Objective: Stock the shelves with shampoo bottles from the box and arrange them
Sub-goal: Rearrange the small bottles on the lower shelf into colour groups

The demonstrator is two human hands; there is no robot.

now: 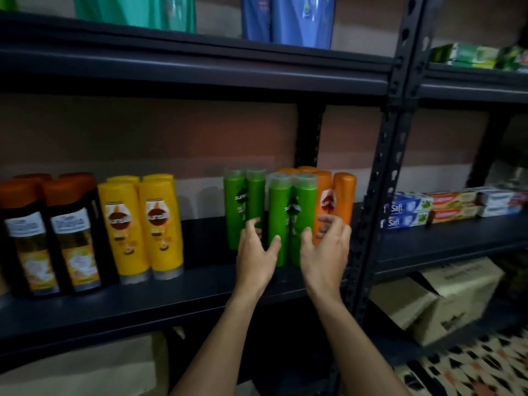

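The left grip (257, 252) and right grip (325, 252) clasped, fingers curled, the near pair of green shampoo bottles (278, 207) from either side, upright on the shelf (200, 284), orange bottles (344, 195) just right.

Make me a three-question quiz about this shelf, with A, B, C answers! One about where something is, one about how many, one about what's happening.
1. Where do the yellow bottles stand?
A left of the green bottles; B on the top shelf; C on the floor.
2. How many green bottles show?
A one; B four; C nine.
3. What are the left hand and right hand doing?
A waving; B curling round the front green bottles; C clapping.

Answers:
1 A, the green ones are to their right.
2 B, two stand in front and two behind.
3 B, thumbs and fingers wrap the front pair.
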